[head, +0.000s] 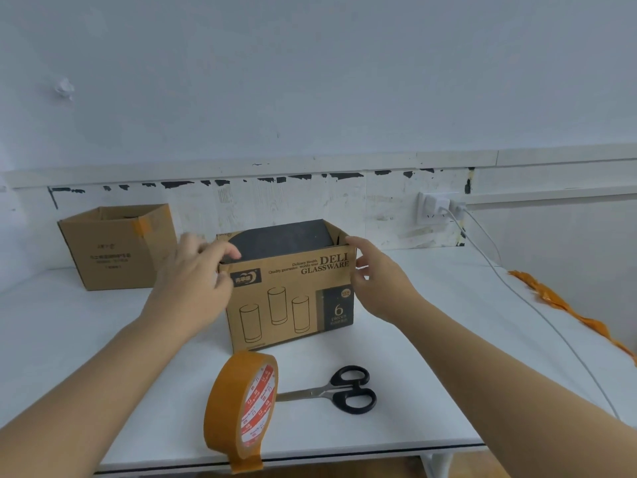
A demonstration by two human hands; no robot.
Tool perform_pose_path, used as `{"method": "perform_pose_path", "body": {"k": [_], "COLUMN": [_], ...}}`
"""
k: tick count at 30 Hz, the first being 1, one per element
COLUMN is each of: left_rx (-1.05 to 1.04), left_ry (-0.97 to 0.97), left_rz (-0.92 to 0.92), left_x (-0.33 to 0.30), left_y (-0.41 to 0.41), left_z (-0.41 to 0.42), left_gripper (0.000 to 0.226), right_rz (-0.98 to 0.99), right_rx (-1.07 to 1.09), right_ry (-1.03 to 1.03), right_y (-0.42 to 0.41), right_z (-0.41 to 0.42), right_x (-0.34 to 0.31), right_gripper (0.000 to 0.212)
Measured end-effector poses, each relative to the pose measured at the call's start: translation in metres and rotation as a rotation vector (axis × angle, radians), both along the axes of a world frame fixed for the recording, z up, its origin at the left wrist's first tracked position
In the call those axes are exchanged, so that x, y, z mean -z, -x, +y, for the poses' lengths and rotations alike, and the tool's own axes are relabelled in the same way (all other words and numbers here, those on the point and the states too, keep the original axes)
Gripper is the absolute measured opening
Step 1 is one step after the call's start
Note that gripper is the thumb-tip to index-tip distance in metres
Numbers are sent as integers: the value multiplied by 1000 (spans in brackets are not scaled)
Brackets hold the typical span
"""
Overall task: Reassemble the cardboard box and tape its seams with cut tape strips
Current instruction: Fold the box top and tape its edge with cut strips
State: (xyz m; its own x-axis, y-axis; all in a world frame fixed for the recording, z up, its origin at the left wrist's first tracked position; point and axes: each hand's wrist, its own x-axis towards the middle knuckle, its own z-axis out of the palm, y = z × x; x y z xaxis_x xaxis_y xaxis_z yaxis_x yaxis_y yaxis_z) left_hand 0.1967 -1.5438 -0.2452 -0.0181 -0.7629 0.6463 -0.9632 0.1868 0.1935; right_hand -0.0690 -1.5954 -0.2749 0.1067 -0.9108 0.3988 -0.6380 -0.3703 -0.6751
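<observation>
A brown cardboard box [289,301] printed "DELI GLASSWARE" stands upright on the white table [431,357], its top open with a dark flap [282,241] showing inside. My left hand [196,274] grips the box's top left corner, fingers curled over the rim. My right hand [370,270] holds the top right corner between thumb and fingers. A roll of orange-brown tape [238,405] stands on edge near the table's front, its loose end hanging over the edge. Black-handled scissors [337,389] lie just right of the roll.
A second brown box [117,246] with a tape patch sits at the back left against the wall. A wall socket [437,207] with chargers feeds white cables [537,312] across the table's right side. Crumpled orange tape strips [565,305] lie along the right edge.
</observation>
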Motion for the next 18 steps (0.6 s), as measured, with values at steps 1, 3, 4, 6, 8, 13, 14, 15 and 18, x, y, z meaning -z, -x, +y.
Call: {"method": "perform_pose_path", "body": {"k": [1,3,4,6,8,13,14,15,18], "left_rx": [48,128,149,165,169,184,183,180,194], "left_ry": [11,-8,-15,-21,-25,-82,-104,-122,-163], "left_rz": [-20,-60,-71,-64,-39,92,142,189,289], "left_x": [-1,0,1,5,9,18,20,20,20], "left_y": [8,25,33,45,51,46,43,40,27], "left_z": [2,1,0,-4,-8,-21,-24,-26,-33], "left_gripper": [28,33,36,42,45,36,33,30,30], "right_rz": [-3,-13,-14,-2,15,100,117,133,183], "right_rx": [6,20,23,24,9,-76,-115,-163,-302], "right_ry": [15,49,63,93,118,149,158,161,147], "right_y": [-1,-2,-2,-2,-2,-5,-9,-13,-25], "right_z": [-1,0,2,6,11,26,30,34,41], "right_x": [-1,-2,-2,-3,-5,-9,-11,-12,-16], "right_gripper": [45,35,31,25,21,21,23,26,38]}}
